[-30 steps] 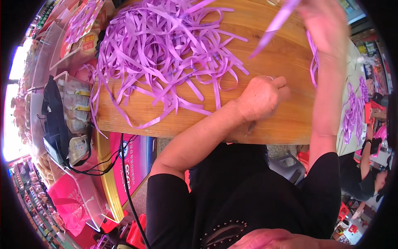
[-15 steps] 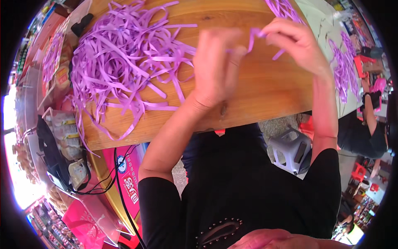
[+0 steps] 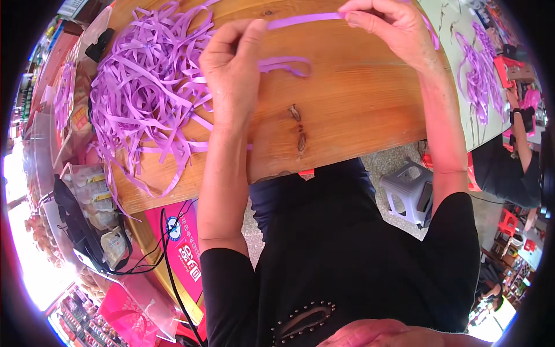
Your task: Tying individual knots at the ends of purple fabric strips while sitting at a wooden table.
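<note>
Over the wooden bench [image 3: 358,98], the left hand [image 3: 232,72] and right hand [image 3: 402,36] pinch a purple ribbon [image 3: 304,21], now pulled straight near the frame's top, no longer bent.

Two hands [image 3: 232,78], one stretched ribbon [image 3: 306,19], one wooden table [image 3: 352,98]; heaped ribbons [image 3: 144,87], perhaps dozens.

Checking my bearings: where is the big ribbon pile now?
In the head view, the purple ribbon pile lies at upper left on the wooden table, just left of the left hand.
</note>
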The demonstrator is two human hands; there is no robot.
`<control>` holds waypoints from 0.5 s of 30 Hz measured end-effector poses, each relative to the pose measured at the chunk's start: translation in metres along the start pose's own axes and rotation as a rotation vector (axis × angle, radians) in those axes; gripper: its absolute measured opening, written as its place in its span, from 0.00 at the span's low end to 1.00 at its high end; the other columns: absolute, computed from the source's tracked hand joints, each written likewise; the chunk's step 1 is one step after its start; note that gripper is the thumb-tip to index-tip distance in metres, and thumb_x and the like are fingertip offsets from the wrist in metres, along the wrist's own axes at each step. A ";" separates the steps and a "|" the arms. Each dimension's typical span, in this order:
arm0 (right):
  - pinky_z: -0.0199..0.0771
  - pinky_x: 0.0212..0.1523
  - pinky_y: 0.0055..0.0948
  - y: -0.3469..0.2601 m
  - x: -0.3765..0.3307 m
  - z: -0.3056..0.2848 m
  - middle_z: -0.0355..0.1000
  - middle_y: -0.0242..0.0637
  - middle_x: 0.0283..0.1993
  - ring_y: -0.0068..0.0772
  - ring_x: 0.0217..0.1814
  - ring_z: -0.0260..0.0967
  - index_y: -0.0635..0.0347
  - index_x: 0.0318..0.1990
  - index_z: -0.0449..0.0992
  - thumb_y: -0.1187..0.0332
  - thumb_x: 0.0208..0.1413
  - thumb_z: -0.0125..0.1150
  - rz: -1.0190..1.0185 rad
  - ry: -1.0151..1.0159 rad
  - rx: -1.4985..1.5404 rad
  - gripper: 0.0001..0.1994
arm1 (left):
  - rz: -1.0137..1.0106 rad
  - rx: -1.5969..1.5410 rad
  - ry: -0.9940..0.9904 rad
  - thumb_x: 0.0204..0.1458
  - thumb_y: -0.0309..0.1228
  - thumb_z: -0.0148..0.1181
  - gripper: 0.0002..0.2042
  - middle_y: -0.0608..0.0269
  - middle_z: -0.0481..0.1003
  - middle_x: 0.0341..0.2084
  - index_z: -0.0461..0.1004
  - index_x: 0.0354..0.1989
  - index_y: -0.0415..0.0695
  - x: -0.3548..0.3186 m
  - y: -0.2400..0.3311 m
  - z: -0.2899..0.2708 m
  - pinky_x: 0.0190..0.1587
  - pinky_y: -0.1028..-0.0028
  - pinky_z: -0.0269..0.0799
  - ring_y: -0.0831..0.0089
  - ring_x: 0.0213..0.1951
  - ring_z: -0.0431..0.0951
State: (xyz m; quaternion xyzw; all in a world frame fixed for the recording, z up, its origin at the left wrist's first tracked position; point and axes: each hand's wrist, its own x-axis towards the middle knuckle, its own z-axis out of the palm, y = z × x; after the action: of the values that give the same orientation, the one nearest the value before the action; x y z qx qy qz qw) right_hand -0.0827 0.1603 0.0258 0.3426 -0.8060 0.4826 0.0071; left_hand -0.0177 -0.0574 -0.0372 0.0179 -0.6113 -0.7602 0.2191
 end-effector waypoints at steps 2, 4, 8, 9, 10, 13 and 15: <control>0.68 0.37 0.18 0.011 -0.003 -0.003 0.75 0.33 0.32 0.20 0.35 0.71 0.66 0.34 0.77 0.77 0.49 0.61 0.113 0.046 0.028 0.05 | 0.145 0.334 0.072 0.51 0.24 0.57 0.04 0.66 0.74 0.30 0.74 0.32 0.36 0.005 0.002 -0.010 0.32 0.81 0.65 0.81 0.27 0.70; 0.69 0.37 0.19 0.060 0.008 0.010 0.75 0.34 0.31 0.22 0.35 0.71 0.65 0.34 0.77 0.77 0.48 0.61 -0.308 0.053 0.240 0.05 | 0.292 0.665 0.143 0.51 0.23 0.57 0.05 0.65 0.73 0.30 0.74 0.34 0.35 0.010 0.000 -0.006 0.32 0.80 0.65 0.80 0.27 0.70; 0.68 0.37 0.25 0.031 0.001 0.030 0.72 0.36 0.33 0.32 0.36 0.71 0.62 0.38 0.75 0.73 0.53 0.54 -0.271 -0.096 -0.105 0.07 | 0.906 1.065 0.204 0.52 0.23 0.55 0.10 0.63 0.72 0.36 0.70 0.43 0.36 0.006 0.006 0.007 0.40 0.78 0.65 0.78 0.37 0.69; 0.69 0.37 0.26 0.028 0.003 0.036 0.72 0.37 0.33 0.35 0.36 0.71 0.62 0.39 0.75 0.73 0.53 0.54 -0.380 -0.100 -0.135 0.07 | 0.903 0.896 0.064 0.52 0.23 0.54 0.13 0.62 0.71 0.41 0.69 0.47 0.37 0.001 0.007 0.016 0.48 0.76 0.64 0.77 0.44 0.69; 0.69 0.37 0.26 0.024 0.003 0.041 0.72 0.37 0.33 0.35 0.36 0.71 0.62 0.39 0.75 0.73 0.53 0.54 -0.380 -0.101 -0.132 0.07 | 0.901 0.899 0.064 0.52 0.23 0.54 0.13 0.62 0.71 0.41 0.69 0.47 0.37 -0.002 -0.001 0.021 0.48 0.76 0.64 0.77 0.44 0.69; 0.70 0.37 0.27 0.011 0.001 0.053 0.73 0.37 0.34 0.36 0.37 0.71 0.61 0.38 0.74 0.72 0.52 0.56 -0.392 -0.041 -0.146 0.07 | 0.097 0.002 -0.191 0.55 0.24 0.52 0.10 0.65 0.73 0.31 0.70 0.45 0.37 -0.010 -0.017 0.027 0.36 0.81 0.68 0.80 0.32 0.71; 0.71 0.38 0.29 0.012 -0.001 0.057 0.73 0.37 0.35 0.37 0.37 0.72 0.59 0.39 0.74 0.72 0.51 0.57 -0.379 0.128 -0.258 0.08 | -0.085 -0.034 -0.222 0.54 0.25 0.53 0.10 0.66 0.73 0.30 0.71 0.44 0.37 -0.014 -0.010 0.027 0.35 0.82 0.67 0.81 0.32 0.70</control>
State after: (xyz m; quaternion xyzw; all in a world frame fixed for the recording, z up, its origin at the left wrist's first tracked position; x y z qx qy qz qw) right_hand -0.0705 0.1198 -0.0148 0.4529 -0.7802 0.3862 0.1924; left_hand -0.0160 -0.0264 -0.0437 -0.0440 -0.6177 -0.7763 0.1177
